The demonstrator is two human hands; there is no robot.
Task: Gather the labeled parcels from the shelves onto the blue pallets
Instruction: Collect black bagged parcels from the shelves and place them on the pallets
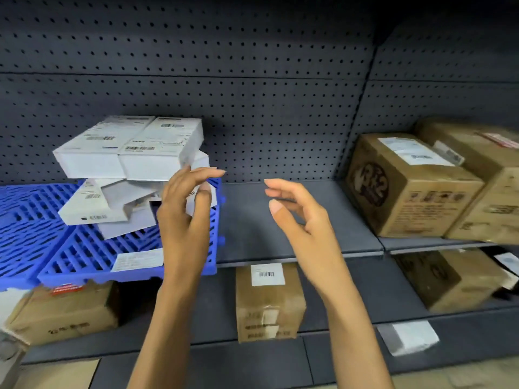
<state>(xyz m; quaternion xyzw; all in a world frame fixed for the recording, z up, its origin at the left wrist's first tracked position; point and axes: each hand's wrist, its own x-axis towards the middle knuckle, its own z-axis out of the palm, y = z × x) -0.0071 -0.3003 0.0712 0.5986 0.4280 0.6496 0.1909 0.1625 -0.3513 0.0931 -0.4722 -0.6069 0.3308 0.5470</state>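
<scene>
Parcels (129, 147) stacked askew on blue pallet (84, 248).
Long axes run left-right; left hand (184, 209) and right hand (297, 217) released, empty.

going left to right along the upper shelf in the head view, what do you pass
blue pallet → stack of white labeled parcels → left hand → right hand → brown labeled box
</scene>
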